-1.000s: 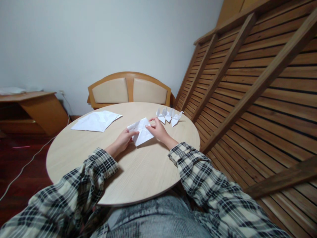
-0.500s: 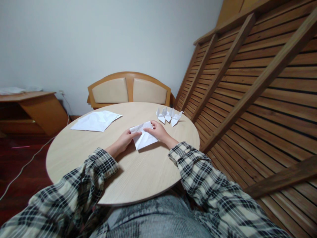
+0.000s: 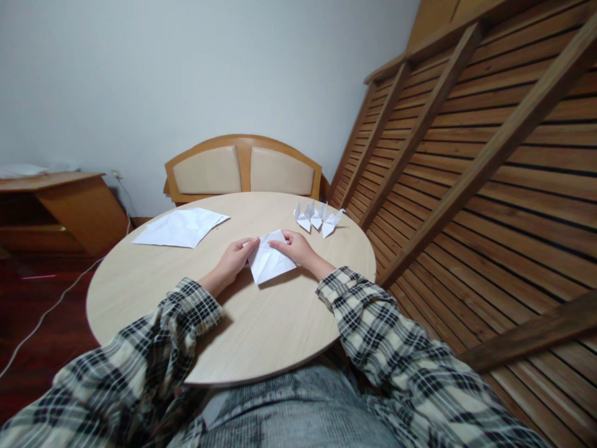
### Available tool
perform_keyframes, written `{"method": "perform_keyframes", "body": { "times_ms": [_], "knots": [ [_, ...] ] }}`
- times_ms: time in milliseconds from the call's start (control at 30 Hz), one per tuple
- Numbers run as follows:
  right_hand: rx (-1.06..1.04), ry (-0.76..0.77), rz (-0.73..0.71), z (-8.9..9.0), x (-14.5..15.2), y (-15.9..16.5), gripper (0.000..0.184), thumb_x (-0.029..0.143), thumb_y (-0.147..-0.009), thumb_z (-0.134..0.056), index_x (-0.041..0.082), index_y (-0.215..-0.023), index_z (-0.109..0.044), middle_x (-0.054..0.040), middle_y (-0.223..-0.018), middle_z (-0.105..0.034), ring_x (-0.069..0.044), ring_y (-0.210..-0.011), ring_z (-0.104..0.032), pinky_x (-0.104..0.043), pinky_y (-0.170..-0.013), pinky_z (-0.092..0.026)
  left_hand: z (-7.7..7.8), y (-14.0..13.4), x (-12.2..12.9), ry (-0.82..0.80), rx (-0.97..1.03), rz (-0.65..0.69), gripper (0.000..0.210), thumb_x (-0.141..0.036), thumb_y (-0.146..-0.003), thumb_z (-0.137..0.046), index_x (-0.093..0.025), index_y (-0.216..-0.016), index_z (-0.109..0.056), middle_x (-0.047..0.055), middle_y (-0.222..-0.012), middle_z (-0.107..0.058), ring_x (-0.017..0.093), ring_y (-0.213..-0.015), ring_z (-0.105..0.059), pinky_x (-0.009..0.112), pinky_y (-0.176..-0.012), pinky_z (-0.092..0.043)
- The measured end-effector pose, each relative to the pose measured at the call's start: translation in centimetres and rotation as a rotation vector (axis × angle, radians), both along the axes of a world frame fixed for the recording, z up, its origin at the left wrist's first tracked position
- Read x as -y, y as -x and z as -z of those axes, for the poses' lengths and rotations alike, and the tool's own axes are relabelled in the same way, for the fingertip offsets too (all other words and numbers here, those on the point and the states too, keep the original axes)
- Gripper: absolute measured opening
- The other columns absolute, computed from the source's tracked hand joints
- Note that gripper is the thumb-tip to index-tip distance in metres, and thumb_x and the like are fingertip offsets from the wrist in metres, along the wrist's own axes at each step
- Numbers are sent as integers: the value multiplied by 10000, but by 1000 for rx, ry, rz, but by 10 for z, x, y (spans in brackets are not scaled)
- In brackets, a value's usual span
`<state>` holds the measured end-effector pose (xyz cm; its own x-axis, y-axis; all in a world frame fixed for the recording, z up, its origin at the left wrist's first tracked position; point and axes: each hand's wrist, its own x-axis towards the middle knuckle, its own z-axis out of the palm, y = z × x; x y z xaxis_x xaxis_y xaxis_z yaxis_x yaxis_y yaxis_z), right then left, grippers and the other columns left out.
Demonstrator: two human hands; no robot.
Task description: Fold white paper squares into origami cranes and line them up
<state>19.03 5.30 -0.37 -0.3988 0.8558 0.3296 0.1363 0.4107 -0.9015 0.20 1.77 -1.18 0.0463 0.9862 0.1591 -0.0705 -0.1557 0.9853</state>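
Largest of all we saw the pale wall (image 3: pixel 209 81), and to the right the slatted wooden panel (image 3: pixel 471 180). Before us stood the round table (image 3: pixel 261 339), light in grain, with the padded headboard (image 3: pixel 245 163) beyond it. Two checked sleeves (image 3: pixel 368 317) reached in over the near edge. On the table's far left side we had loose white sheets (image 3: pixel 180 229), lying flat and overlapping.

Our left hand (image 3: pixel 231 260) gripped the left edge of the folded paper (image 3: pixel 273 266), thumb on top and the other fingers curled beneath, mostly hidden. Our right hand (image 3: pixel 298 247) pinched the upper right side, its thumb laid across the upper face and the fingers bent together behind the edge. Both grips were closed, with the paper between.

The folded paper was white, small and four-sided, one corner pointing toward us, with faint crease lines over its face. It sat near the middle of the table, a thin shadow under its near edge; we could not tell whether it touched the wood. Smallest were the paper cranes (image 3: pixel 329 223), grouped near the far right rim.
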Motion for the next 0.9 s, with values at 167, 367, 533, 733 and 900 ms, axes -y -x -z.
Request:
{"method": "perform_keyframes", "body": {
  "times_ms": [167,367,533,733,900],
  "knots": [
    [33,-48,62,-1,1,-1,354,499,-767,-678,163,-727,-573,7,-674,-550,-125,-618,-489,-239,-527,-344,-4,-1,1,-46,-110,-18,205,-343,-753,-726,-140,-726,-743,46,-638,-645,149,-552,-501,258,-495,-324],
    [44,-144,118,4,-7,-1,407,524,-847,-559,204,-623,-444,29,-605,-416,-123,-581,-401,-258,-526,-294,-4,0,1,-114,-167,7,188,-311,-759,-715,-143,-679,-738,53,-621,-633,149,-564,-483,255,-499,-342],
    [33,-201,185,5,-10,-1,453,575,-888,-465,210,-622,-431,15,-612,-416,-139,-606,-398,-275,-565,-307,-5,-2,3,-150,-183,43,195,-320,-797,-685,-168,-678,-703,34,-607,-593,150,-572,-476,255,-504,-355],
    [28,-220,236,5,-14,-2,431,529,-907,-475,208,-622,-434,8,-626,-431,-144,-604,-402,-281,-573,-298,-7,-5,6,-154,-205,31,259,-303,-842,-635,-171,-620,-632,19,-589,-534,142,-560,-470,271,-531,-365],
    [11,-252,282,6,-17,-3,448,523,-891,-492,216,-588,-370,32,-584,-351,-131,-578,-353,-279,-550,-259,-7,-2,4,-134,-233,24,280,-340,-836,-627,-149,-631,-629,2,-573,-519,122,-543,-457,257,-534,-363]
  ]
}}
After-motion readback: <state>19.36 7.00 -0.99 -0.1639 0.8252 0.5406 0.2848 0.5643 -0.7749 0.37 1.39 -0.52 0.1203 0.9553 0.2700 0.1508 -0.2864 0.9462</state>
